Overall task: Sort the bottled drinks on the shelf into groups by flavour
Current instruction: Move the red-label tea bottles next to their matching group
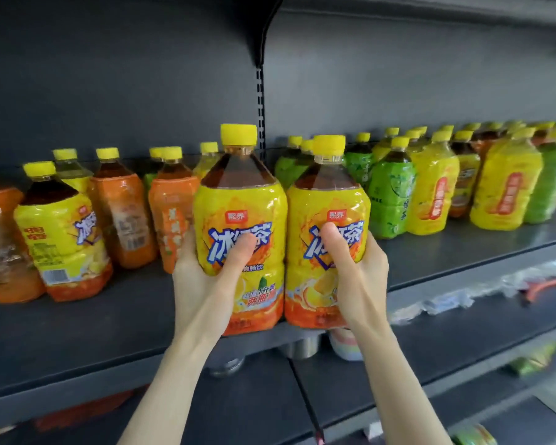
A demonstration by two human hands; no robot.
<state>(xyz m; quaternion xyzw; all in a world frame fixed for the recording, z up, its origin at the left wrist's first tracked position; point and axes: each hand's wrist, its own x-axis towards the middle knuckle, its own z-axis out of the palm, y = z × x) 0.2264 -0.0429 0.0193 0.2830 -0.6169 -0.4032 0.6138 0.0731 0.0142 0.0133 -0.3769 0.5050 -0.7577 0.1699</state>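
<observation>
Two large yellow-label iced tea bottles with yellow caps are side by side at the front edge of the dark shelf (77, 342). My left hand (206, 271) grips the left bottle (239, 207), thumb across its label. My right hand (357, 268) grips the right bottle (326, 207) the same way. Both bottles are upright and touch each other. Behind them on the left stand orange-label bottles (122, 216) and another yellow-label bottle (61, 232). On the right stand green-label bottles (390, 194) mixed with yellow-label ones (434, 191).
A slotted upright post (260, 107) divides the shelf's back wall. The lower shelf holds metal cups (299, 346), a stack of bowls (345, 346), plastic-wrapped items (463, 297) and green packets (533, 361). Bare shelf surface lies in front of the left bottles.
</observation>
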